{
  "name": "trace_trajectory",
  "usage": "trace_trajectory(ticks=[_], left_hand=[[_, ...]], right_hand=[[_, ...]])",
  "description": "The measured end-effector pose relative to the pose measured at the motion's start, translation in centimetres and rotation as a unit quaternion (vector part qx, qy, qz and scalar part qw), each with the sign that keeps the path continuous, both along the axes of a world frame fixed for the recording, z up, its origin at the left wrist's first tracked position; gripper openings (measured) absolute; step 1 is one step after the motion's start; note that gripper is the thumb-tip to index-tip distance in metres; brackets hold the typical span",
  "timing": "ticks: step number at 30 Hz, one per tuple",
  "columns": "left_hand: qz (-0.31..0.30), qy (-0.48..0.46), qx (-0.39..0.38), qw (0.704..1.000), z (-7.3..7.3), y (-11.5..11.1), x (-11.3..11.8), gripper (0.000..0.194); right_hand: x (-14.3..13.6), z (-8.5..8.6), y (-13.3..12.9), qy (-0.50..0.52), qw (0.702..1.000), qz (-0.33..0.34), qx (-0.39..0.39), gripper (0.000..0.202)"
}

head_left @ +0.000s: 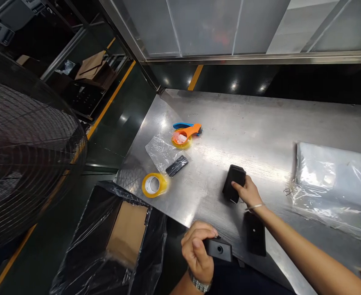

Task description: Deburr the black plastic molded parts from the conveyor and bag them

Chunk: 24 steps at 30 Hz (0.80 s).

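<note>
Close to the table's front edge, my left hand, with a metal watch on its wrist, is closed round a black box-shaped part that has a round hole in its end. My right hand grips a black rectangular block by its right side, thumb on top. The block looks like stacked pieces and rests on or just over the metal table. Below the right wrist lies another flat black piece with a small light dot, partly covered by the forearm.
A yellow tape roll, a small black piece on clear film and an orange-and-blue tape dispenser lie left. Plastic bags are at right. A black-lined bin holding cardboard and a fan stand left.
</note>
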<state>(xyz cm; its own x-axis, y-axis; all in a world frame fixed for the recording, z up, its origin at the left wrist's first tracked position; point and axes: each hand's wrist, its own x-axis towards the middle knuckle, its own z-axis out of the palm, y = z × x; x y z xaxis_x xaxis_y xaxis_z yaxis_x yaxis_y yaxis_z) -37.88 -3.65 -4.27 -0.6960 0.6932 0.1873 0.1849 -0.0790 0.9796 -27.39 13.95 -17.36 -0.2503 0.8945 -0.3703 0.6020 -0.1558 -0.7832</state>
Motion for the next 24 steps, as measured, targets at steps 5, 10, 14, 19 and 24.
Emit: trace_trajectory(ticks=[5, 10, 14, 19, 24], left_hand=[[0.003, 0.002, 0.003, 1.0, -0.1, -0.7, -0.3, 0.043], [0.006, 0.005, 0.016, 1.0, 0.0, -1.0, -0.5, 0.042], [0.009, 0.009, 0.022, 1.0, 0.1, -0.9, -0.8, 0.043], [0.001, -0.007, 0.02, 1.0, 0.0, -0.8, -1.1, 0.044], [-0.009, -0.016, 0.016, 1.0, -0.1, -0.3, -1.0, 0.044]], right_hand=[[-2.4, -1.8, 3.9, -0.094, 0.994, 0.019, -0.06, 0.028], [-3.5, -1.6, 4.9, -0.084, 0.994, 0.062, -0.039, 0.027], [-2.4, 0.4, 2.5, 0.003, 0.993, 0.111, 0.04, 0.029], [0.3, 4.6, -3.5, 0.142, 0.961, 0.187, 0.145, 0.036], [0.9, 7.4, -6.9, 0.225, 0.925, 0.234, 0.199, 0.041]])
